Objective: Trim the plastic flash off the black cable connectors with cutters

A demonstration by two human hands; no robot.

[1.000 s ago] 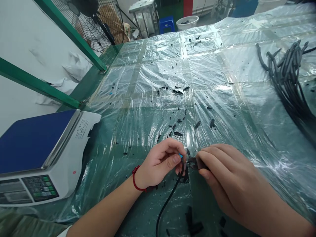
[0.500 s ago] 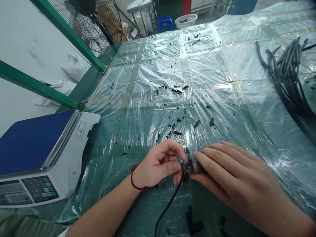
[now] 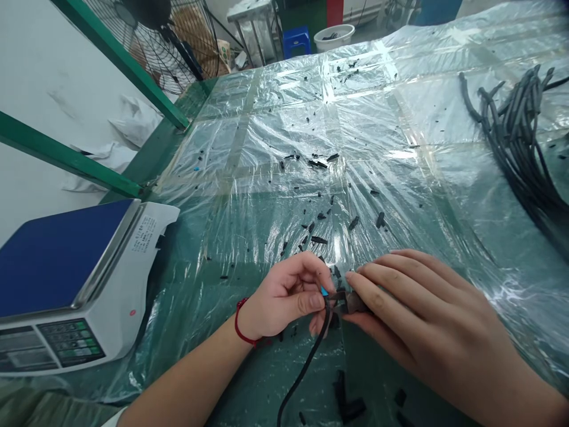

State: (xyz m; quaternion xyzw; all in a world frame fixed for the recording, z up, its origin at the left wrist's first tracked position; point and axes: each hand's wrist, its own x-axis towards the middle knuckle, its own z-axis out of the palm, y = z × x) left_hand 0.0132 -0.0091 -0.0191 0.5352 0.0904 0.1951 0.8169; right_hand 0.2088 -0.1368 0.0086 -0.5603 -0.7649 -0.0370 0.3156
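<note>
Between the thumb and fingers of my left hand (image 3: 288, 296) a thin black cable (image 3: 304, 370) is pinched near its end. The cable hangs down toward the near edge of the view. A small bright blue piece (image 3: 324, 291) shows at my left fingertips. My right hand (image 3: 427, 314) is wrapped round what look like pliers (image 3: 354, 302), their handles hidden under the palm. The dark jaws point left and meet the cable end beside my left fingertips. Exactly what lies between the jaws is too small to make out.
Black scraps (image 3: 319, 240) lie scattered over the plastic-covered table (image 3: 275, 219). A scale (image 3: 66, 255) stands at the left, below green metal bars (image 3: 120, 59). A bundle of black cables (image 3: 520, 130) lies at the right. Beyond the table are a fan, a blue stool (image 3: 296, 41) and a white tub (image 3: 334, 38).
The jaws of the pliers have shifted slightly at the cable end, and the right hand has tilted a little. Both hands keep their grip in nearly the same place.
</note>
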